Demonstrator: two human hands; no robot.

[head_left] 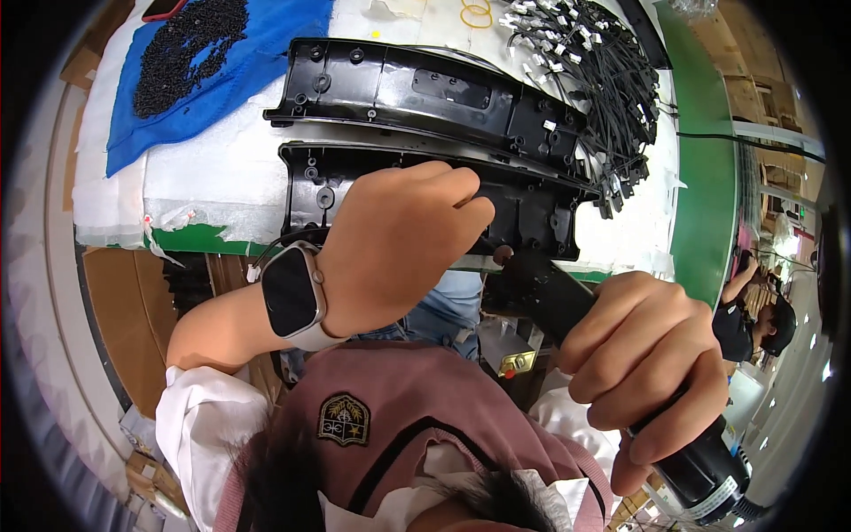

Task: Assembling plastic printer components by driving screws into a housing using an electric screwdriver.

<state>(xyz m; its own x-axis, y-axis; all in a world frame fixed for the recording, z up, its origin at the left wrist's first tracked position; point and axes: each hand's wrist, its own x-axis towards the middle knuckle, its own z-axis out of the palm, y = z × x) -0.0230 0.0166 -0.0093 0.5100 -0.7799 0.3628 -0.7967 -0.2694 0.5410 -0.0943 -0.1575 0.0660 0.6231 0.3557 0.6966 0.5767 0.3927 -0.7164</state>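
My right hand (647,372) is wrapped round a black electric screwdriver (554,306). The tool slants up and left, its front end at the near edge of a long black plastic housing shell (536,222). Over that shell, my left hand (408,235) is closed, its fingers curled down beside the driver's front end. A fingertip shows there, but whatever the left fingers pinch is hidden beneath the hand. Inside the shell are moulded round posts. A second black shell (386,84) lies just beyond it, hollow side up.
A heap of small black screws (191,53) is spread on a blue cloth (133,137) at far left. Bundled black cables with white connectors (612,97) lie at far right. Two yellow rings (476,13) rest at the back. A person (753,324) is off to the right.
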